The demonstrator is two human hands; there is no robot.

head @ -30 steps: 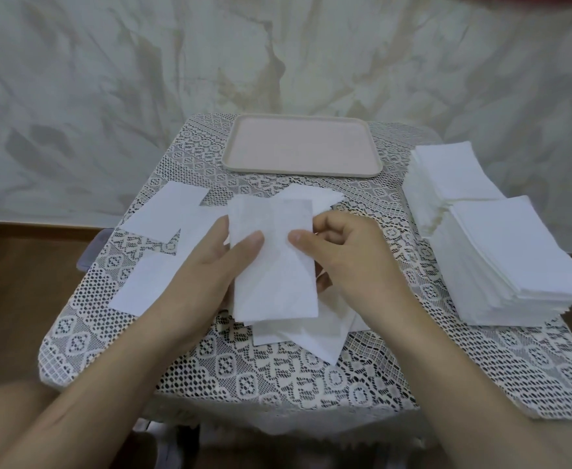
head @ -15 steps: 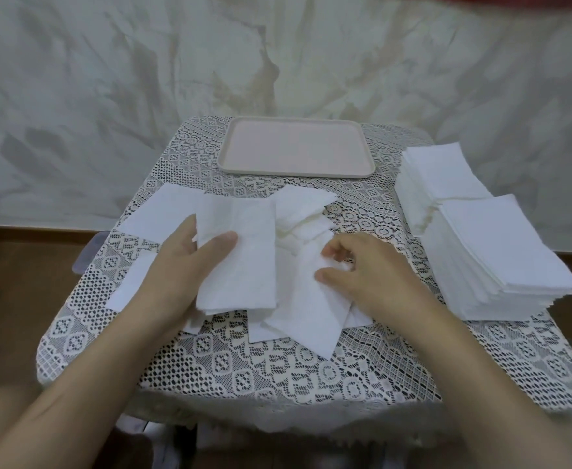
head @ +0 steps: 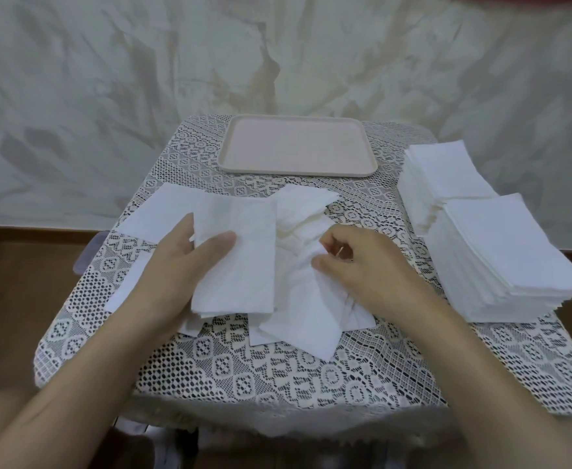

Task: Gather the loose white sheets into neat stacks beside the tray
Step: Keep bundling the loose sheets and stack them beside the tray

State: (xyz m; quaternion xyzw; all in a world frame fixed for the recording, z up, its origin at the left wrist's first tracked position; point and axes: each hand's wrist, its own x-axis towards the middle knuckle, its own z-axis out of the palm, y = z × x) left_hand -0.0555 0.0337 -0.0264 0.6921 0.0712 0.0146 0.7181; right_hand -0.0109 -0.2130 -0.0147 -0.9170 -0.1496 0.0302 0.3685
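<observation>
My left hand (head: 179, 262) grips a small bundle of white sheets (head: 240, 258), thumb on top, fingers beneath, just left of the table's middle. My right hand (head: 359, 265) pinches a crumpled sheet in the loose pile (head: 304, 299) at the centre. More loose sheets (head: 162, 211) lie flat to the left, partly under the held bundle. A pale pink tray (head: 298, 147) sits at the far edge of the table. Two tall neat stacks of sheets (head: 514, 252) stand on the right side.
The small table wears a white lace cloth (head: 244, 363). A cream marbled wall stands close behind it, and brown floor shows on both sides. The right stacks reach the table's right edge.
My left hand has carried the bundle leftward, away from the centre. My right hand let go of it, dropped to the loose pile and now pinches a sheet there.
</observation>
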